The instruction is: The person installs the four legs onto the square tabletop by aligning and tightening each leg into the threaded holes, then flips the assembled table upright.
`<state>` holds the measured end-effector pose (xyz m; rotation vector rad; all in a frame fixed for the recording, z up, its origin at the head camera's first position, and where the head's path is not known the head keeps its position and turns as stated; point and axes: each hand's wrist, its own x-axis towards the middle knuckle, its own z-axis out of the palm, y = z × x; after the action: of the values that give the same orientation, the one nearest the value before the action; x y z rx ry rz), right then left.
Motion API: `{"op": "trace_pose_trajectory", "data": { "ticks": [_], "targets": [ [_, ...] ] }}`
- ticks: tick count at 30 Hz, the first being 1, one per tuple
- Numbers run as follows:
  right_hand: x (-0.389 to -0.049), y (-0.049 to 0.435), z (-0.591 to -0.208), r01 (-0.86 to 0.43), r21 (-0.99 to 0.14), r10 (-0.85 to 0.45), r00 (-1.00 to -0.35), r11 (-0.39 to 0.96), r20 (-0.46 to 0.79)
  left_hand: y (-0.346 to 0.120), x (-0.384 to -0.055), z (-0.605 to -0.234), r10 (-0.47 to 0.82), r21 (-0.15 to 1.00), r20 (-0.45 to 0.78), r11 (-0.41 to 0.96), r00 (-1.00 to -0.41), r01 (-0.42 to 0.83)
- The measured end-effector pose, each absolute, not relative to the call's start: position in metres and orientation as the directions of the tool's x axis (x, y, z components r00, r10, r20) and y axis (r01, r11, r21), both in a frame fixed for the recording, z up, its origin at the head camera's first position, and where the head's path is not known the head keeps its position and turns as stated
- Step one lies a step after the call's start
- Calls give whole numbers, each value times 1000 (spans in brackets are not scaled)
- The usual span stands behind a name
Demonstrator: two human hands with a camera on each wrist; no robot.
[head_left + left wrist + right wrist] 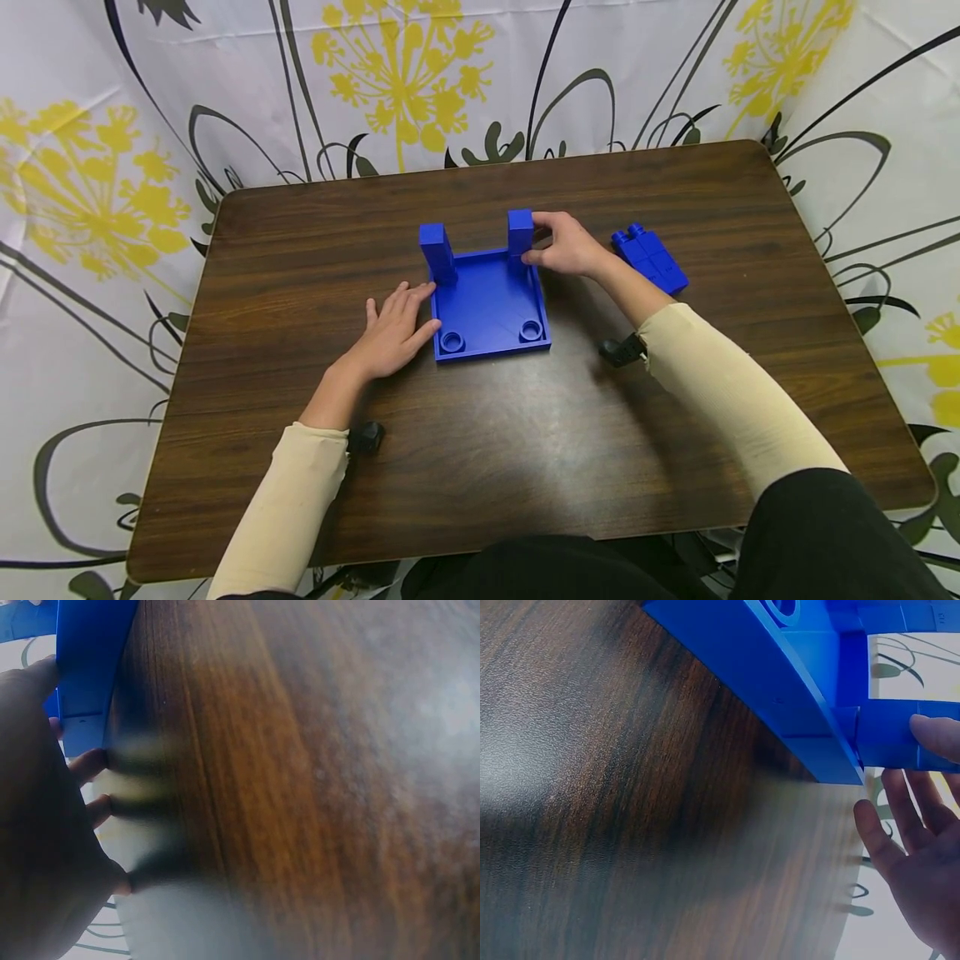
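A shallow blue square tray (491, 304) lies on the table, its two near corners each bearing a round ring-shaped socket (530, 331). Blue posts rise from the far corners, one left post (438, 254) and one right post (520, 232). My right hand (567, 244) grips the right post from its right side; in the right wrist view the thumb (936, 736) lies on the post's face and the other fingers are beside and behind it. Spread and fairly straight, the fingers of my left hand (392, 332) rest at the tray's left wall (90, 675).
Several blue studded blocks (649, 258) lie together to the right of the tray, beyond my right forearm. The brown wood-grain table (300, 250) has rounded corners, with a flower-printed cloth (405, 83) hanging behind it.
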<state>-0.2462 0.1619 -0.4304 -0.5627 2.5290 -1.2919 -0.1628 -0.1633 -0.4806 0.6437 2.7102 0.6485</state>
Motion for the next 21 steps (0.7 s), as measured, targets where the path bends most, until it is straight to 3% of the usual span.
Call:
{"op": "trace_pose_trajectory", "data": {
  "ticks": [21],
  "targets": [
    [-243, 163, -430, -253, -805, -456, -890, 536, -24, -164, -162, -478, 482, 478, -167, 803, -860, 356]
  ]
}}
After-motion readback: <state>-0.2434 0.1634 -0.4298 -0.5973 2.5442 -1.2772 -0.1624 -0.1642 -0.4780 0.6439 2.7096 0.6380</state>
